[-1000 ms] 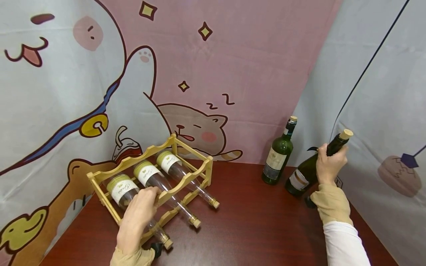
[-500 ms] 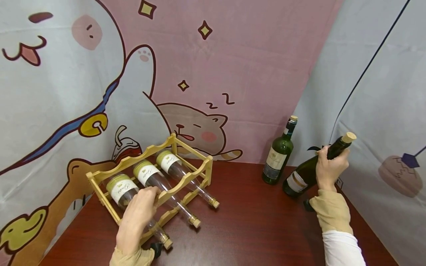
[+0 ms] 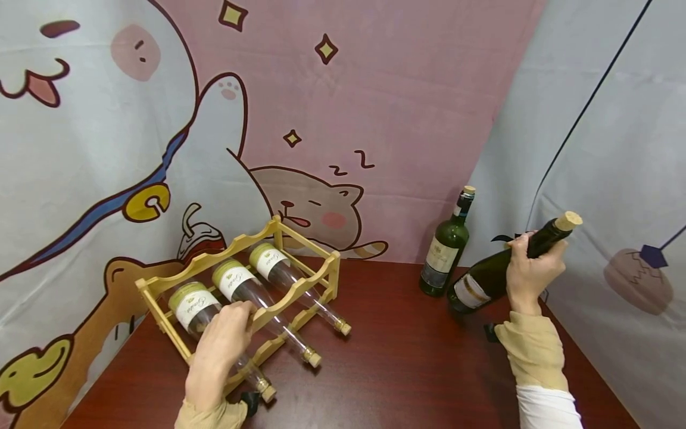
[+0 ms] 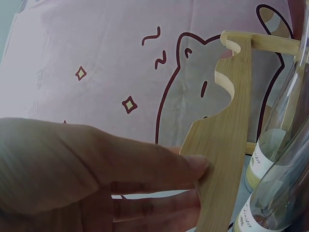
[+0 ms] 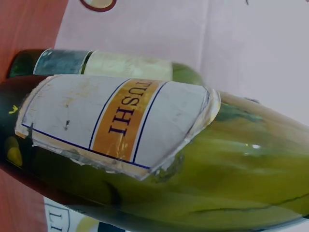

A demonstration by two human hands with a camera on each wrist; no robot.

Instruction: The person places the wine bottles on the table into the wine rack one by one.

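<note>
On the right in the head view, my right hand [image 3: 533, 274] grips the neck of a dark green wine bottle [image 3: 489, 275]. The bottle leans, cork toward the upper right and base toward the lower left; whether its base touches the table I cannot tell. Its white and orange label [image 5: 125, 116] fills much of the right wrist view. My left hand [image 3: 221, 345] holds the top front rail of a wooden wine rack [image 3: 333, 280]. Thumb and fingers pinch that scalloped rail [image 4: 227, 130] in the left wrist view. Clear corked bottles [image 3: 236, 281] lie across the rack's upper tier.
Another green wine bottle [image 3: 443, 256] stands upright near the back wall, just left of the held one. The reddish-brown table [image 3: 391, 345] spreads between rack and bottles. A cartoon-printed cloth [image 3: 418, 119] hangs behind, with a grey-white side [image 3: 605, 179] at the right.
The held bottle has tipped further, its base swinging left toward the standing bottle and its cork moving slightly right. My left hand stays on the rack. The head view has shifted slightly.
</note>
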